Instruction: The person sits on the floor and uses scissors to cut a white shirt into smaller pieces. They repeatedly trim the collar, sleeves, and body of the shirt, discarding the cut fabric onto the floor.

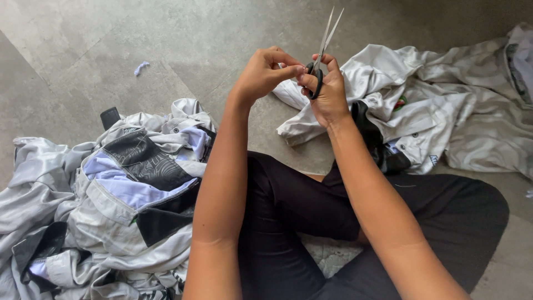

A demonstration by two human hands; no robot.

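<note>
Pretty soft, even daylight here, no harsh glare, just faint shadows under the arms and around the crumpled shirts point(111, 189) on the grey floor point(83, 50), everything's decently sharp except the scissors point(325, 44) blades look a bit soft, with slight wide-angle stretch near the edges.

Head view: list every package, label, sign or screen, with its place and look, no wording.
No packages, signs or screens.
Small label: on the right garment pile, by its lower edge; white patch, dark marks.
Small badge: same pile, near the right hand; red and green, too small to make out.
</note>
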